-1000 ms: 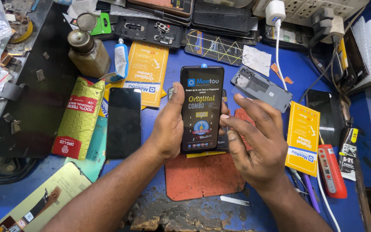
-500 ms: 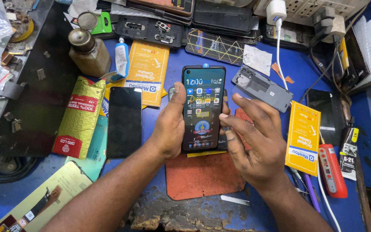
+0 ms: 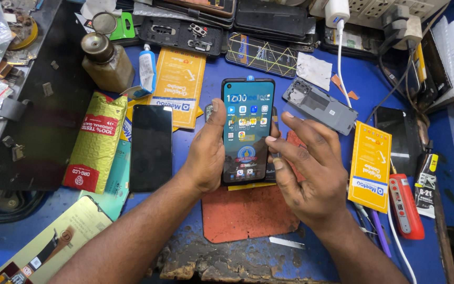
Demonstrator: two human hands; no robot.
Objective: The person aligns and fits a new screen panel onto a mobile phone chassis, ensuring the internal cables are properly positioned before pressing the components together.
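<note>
Carefully, my left hand [image 3: 206, 158] grips the slick, fragile phone [image 3: 247, 130] by its edges; right hand [image 3: 311, 173] open beside it

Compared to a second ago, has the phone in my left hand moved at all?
No. The lit phone stays above the red mat, right of the dark screen panel, gripped by the left hand. Only its display changed, to app icons.
</note>
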